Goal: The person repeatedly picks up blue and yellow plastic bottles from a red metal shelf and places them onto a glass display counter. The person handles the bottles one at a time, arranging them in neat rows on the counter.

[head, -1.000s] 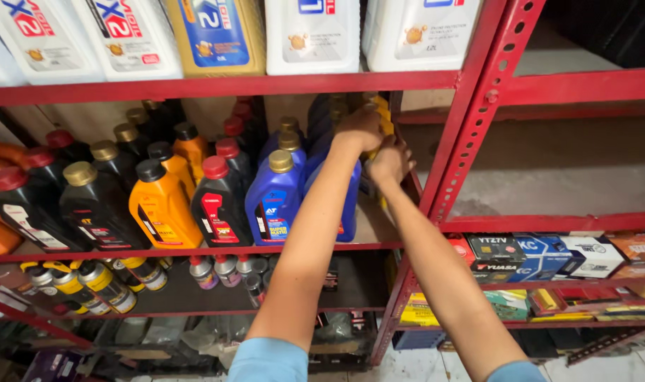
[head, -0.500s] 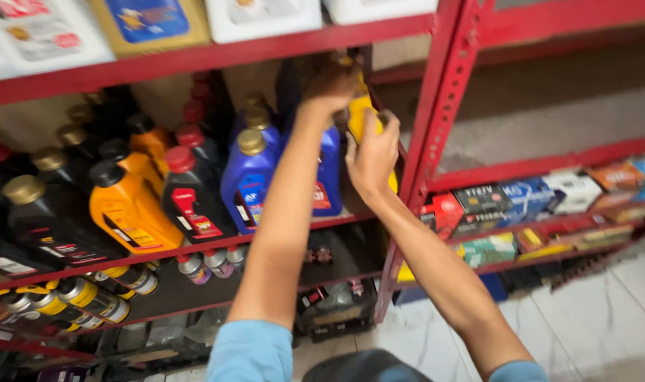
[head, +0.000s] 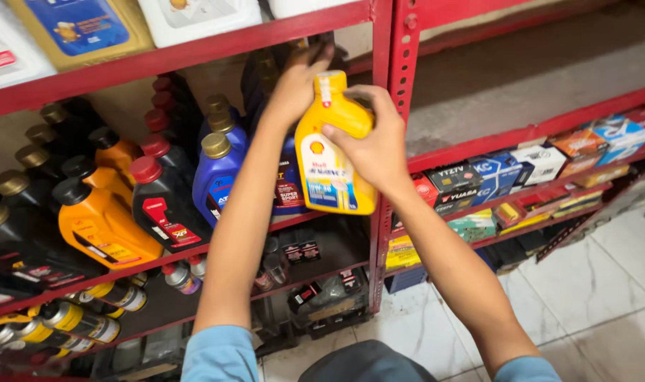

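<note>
- Whereas a second ago it sat deep among the bottles, the yellow oil bottle (head: pixel 333 152) is now off the shelf (head: pixel 195 48), clamped in the right hand (head: pixel 372 141).
- Left hand (head: pixel 297 85) steadies its cap, fingers closed on the bottle's far side.

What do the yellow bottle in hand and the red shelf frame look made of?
Yellow bottle: likely moulded plastic, smooth and slightly glossy, with soft highlights and a glued paper-like label. Red shelf frame: apparently painted metal, judging by its punched holes and thin folded edges.
</note>
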